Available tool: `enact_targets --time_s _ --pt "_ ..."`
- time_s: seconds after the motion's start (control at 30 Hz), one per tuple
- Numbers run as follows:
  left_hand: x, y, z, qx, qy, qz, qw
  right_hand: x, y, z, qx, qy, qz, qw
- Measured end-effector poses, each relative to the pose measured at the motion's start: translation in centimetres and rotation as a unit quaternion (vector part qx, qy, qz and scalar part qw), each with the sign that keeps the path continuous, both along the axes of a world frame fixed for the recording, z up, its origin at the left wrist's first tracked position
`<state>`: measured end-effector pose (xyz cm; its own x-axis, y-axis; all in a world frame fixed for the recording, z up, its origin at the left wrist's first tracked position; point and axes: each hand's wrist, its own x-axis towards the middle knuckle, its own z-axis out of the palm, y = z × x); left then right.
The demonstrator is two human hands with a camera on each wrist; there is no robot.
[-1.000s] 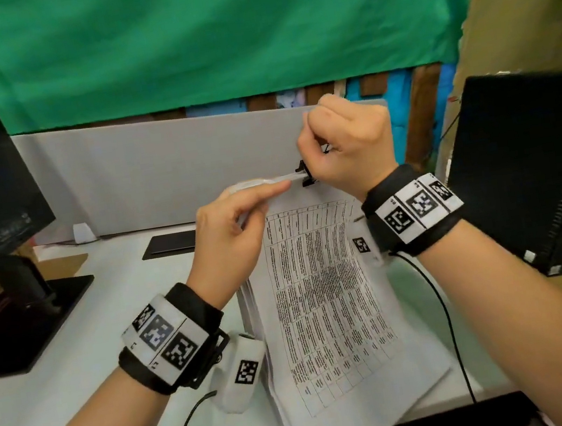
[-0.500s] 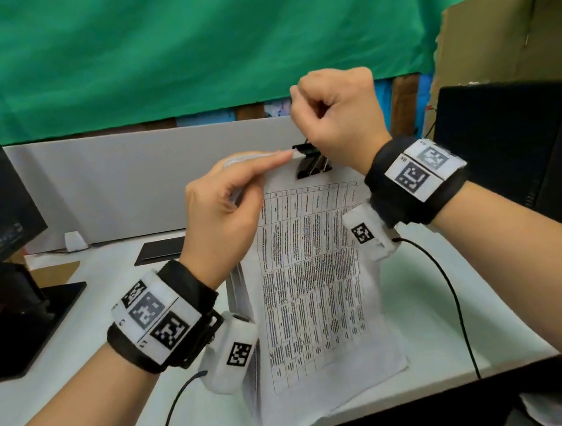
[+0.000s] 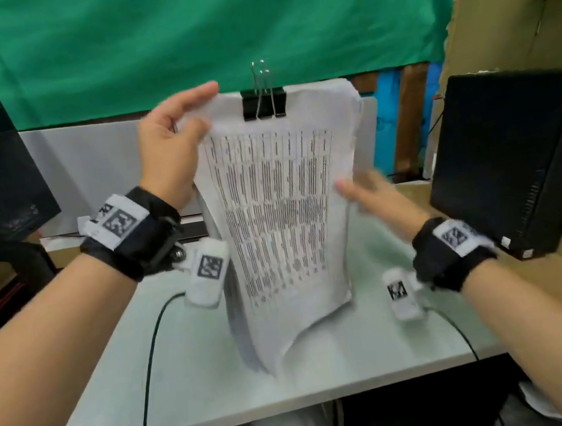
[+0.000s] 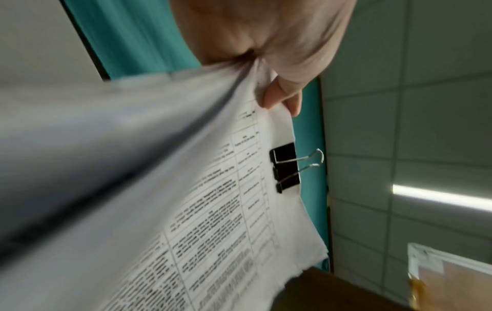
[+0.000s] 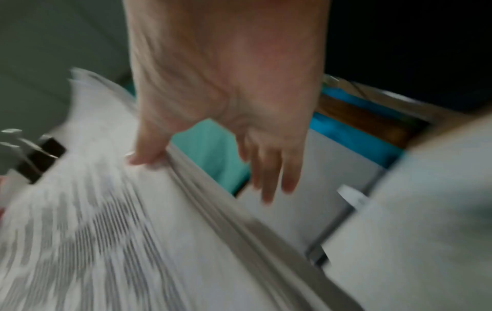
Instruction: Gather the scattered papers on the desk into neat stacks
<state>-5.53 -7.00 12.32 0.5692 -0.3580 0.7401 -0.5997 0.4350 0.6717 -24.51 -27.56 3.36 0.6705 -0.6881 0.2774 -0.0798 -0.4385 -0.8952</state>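
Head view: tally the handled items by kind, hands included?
Stack of white printed papers: 1
Black binder clip with silver wire handles: 1
Hands: 2, left hand pinching the stack's top corner, right hand open at its side edge
Total: 4

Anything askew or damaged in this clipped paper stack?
Slightly. The paper stack, held upright by the left hand at its top corner, has sheets fanned out unevenly at the lower left edge, and the bottom corner curls. The binder clip sits straight. No tears visible.
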Motion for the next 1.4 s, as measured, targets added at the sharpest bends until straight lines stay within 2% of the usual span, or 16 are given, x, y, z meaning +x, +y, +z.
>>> enact_targets --time_s 0.07,0.13,0.23,0.3,0.37,0.47,0.53,0.63,0.77,0.9,1.03,1.13,1.2,1.27,1.33,1.4 --pt "1.3 -0.3 0.9 -0.003 0.014 0.007 1.0 0.1 1.4 -5.2 0.125 0.011 0.096 0.987" --pt "3.2 -1.0 0.7 0.016 0.019 0.02 0.999 0.8 3.2 -8.7 0.187 -0.039 0.116 0.975" --pt "6.4 -2.2 -4.0 0.193 0.082 0.042 0.977 2.0 4.7 -10.7 0.226 -0.068 0.068 0.969" --pt "7.0 -2.3 -9.4 0.337 0.171 0.052 0.924 3.0 4.6 -11.1 0.252 -0.047 0.045 0.965" --pt "6.7 -1.9 -15.5 0.456 0.214 0.047 0.863 4.3 4.4 -11.5 0.253 0.008 0.031 0.967" --pt "6.1 -1.9 -22.0 0.522 0.23 0.073 0.818 6.0 4.5 -11.1 0.197 0.147 -0.007 0.969" --pt "5.9 -2.1 -22.6 0.541 0.244 0.065 0.802 6.8 4.2 -10.6 0.134 0.245 -0.016 0.96" --pt "6.2 -2.0 -22.2 0.587 0.199 0.101 0.778 7.5 4.1 -9.8 0.086 0.336 0.002 0.938" --pt "6.2 -2.1 -22.5 0.584 0.198 0.104 0.781 7.8 4.6 -9.8 0.046 0.355 -0.021 0.933" --pt "5.9 -2.0 -22.2 0.602 0.195 0.113 0.766 7.9 5.0 -9.8 0.048 0.37 -0.034 0.927" --pt "5.3 -1.9 -21.8 0.609 0.175 0.132 0.762 7.5 5.3 -9.5 0.016 0.396 -0.016 0.918" --pt "6.3 -1.7 -22.1 0.602 0.172 0.117 0.771 7.1 4.3 -9.9 0.014 0.384 0.005 0.923" --pt "6.4 -1.2 -21.9 0.59 0.202 0.067 0.779 7.4 1.8 -11.8 0.034 0.379 0.043 0.924" --pt "6.7 -0.7 -21.6 0.547 0.274 -0.001 0.791 6.9 0.0 -12.7 0.067 0.369 0.055 0.925" --pt "7.2 0.1 -20.6 0.513 0.348 -0.044 0.783 5.5 0.8 -9.4 0.14 0.37 0.062 0.916" --pt "8.9 1.0 -19.8 0.482 0.371 -0.022 0.793 4.8 0.1 -5.9 0.138 0.359 0.029 0.922"
